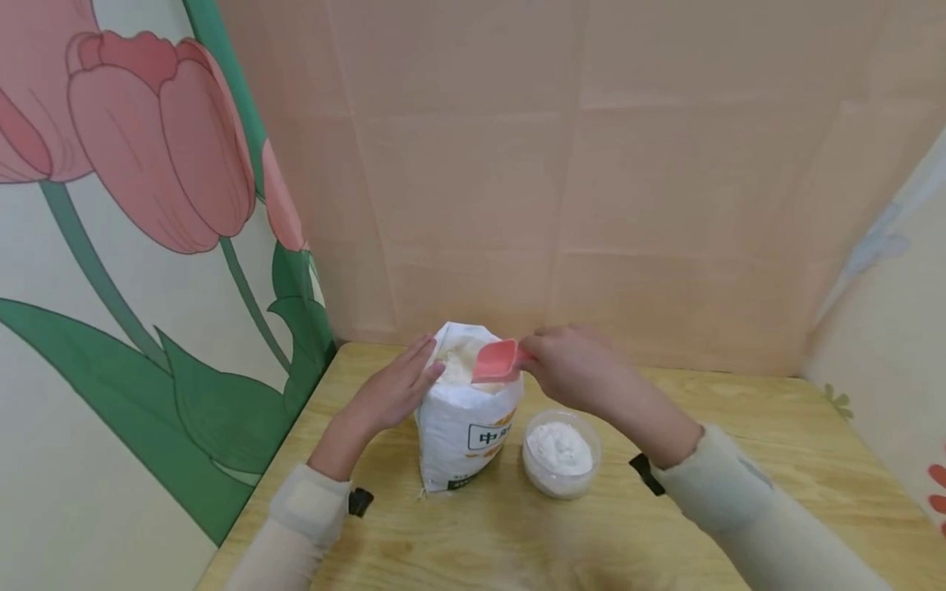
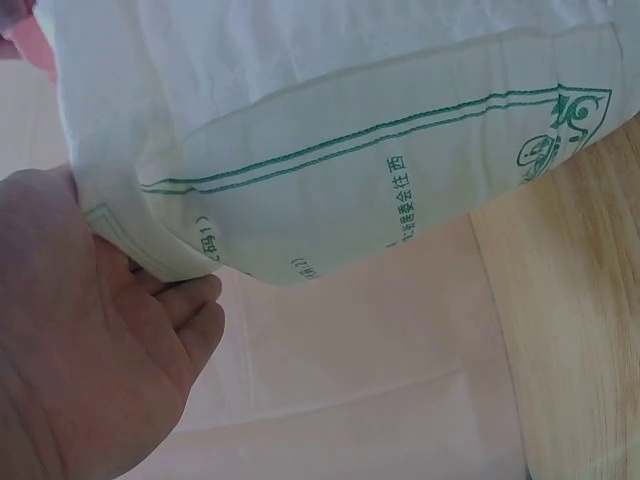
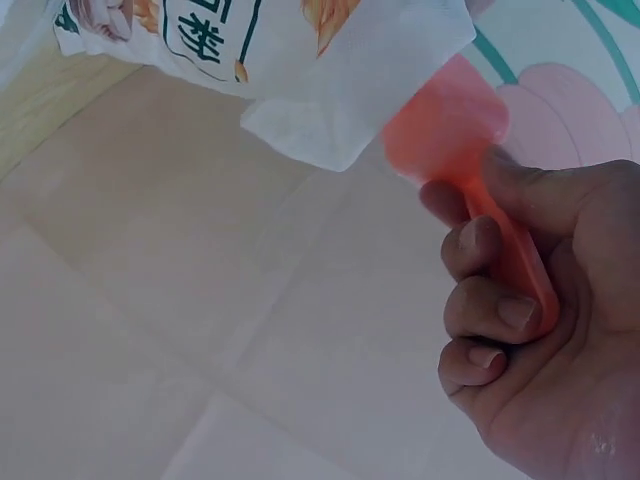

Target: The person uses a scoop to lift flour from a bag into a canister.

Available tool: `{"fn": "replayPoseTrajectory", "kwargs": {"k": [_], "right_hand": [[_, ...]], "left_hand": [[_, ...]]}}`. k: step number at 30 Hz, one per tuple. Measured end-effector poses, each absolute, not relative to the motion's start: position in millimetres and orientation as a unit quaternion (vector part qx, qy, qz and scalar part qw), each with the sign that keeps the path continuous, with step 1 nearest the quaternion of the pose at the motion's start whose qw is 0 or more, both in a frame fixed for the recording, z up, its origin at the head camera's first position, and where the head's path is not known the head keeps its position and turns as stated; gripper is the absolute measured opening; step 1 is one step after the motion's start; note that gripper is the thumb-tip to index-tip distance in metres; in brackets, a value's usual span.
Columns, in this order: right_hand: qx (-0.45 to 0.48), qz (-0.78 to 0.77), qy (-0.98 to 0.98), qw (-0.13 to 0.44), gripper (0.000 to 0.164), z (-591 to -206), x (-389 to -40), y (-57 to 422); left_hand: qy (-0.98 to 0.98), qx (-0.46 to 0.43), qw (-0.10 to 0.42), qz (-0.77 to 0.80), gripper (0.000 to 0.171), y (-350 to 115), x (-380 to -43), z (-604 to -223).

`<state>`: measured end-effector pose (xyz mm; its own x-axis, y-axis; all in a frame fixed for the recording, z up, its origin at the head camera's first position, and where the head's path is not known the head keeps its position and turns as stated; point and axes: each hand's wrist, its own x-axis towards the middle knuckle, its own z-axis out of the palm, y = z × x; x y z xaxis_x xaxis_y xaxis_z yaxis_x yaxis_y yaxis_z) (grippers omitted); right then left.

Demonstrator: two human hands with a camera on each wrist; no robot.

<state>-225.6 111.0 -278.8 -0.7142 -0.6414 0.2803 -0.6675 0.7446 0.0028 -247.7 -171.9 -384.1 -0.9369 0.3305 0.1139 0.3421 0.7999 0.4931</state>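
A white flour bag (image 1: 461,431) stands upright on the table, its top open and pale flour (image 1: 456,365) showing inside. At the left side of its rim, my left hand (image 1: 392,390) grips the bag's edge; in the left wrist view the fingers (image 2: 200,315) curl at the cloth. My right hand (image 1: 572,365) holds a pink scoop (image 1: 495,361) by its handle, fingers wrapped round it in the right wrist view. The scoop's head is over the bag's opening, at the right of the rim. To the right of the bag sits a clear round bowl (image 1: 565,486) containing white flour (image 1: 559,447).
The wooden table (image 1: 739,460) reaches back to a wall covered in creased beige sheeting (image 1: 473,164). A wall painted with tulips (image 1: 163,139) rises along the left side, and a pale wall (image 1: 894,328) borders the right.
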Motion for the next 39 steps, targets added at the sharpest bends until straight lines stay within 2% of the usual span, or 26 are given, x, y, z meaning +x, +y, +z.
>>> {"fn": "replayPoseTrajectory", "kwargs": {"k": [7, 14, 18, 25, 28, 33, 39], "right_hand": [[0.346, -0.062, -0.929, 0.116, 0.011, -270.5, -226.0, 94.7], [0.337, -0.115, -0.93, 0.093, 0.024, -259.2, -222.3, 74.9], [0.328, -0.14, -0.93, 0.09, 0.025, -255.6, -221.9, 60.1], [0.285, -0.168, -0.943, 0.039, 0.02, -265.4, -232.1, 34.0], [0.272, -0.171, -0.946, 0.049, 0.018, -278.3, -241.4, 28.4], [0.272, -0.159, -0.945, 0.084, 0.029, -302.6, -256.7, 30.2], [0.276, -0.134, -0.948, 0.085, 0.034, -315.6, -265.8, 32.7]], "left_hand": [[-0.949, -0.176, 0.01, -0.262, 0.077, -172.0, -246.6, -383.8], [-0.946, -0.186, 0.018, -0.266, 0.076, -174.2, -244.0, -381.3], [-0.945, -0.188, 0.024, -0.265, 0.077, -175.2, -244.8, -380.0], [-0.946, -0.186, 0.024, -0.265, 0.078, -175.5, -244.4, -380.5], [-0.945, -0.186, 0.023, -0.269, 0.076, -174.8, -243.7, -381.7], [-0.944, -0.191, 0.026, -0.269, 0.072, -173.7, -244.4, -383.7], [-0.945, -0.191, 0.021, -0.266, 0.075, -175.4, -245.0, -384.3]]}}
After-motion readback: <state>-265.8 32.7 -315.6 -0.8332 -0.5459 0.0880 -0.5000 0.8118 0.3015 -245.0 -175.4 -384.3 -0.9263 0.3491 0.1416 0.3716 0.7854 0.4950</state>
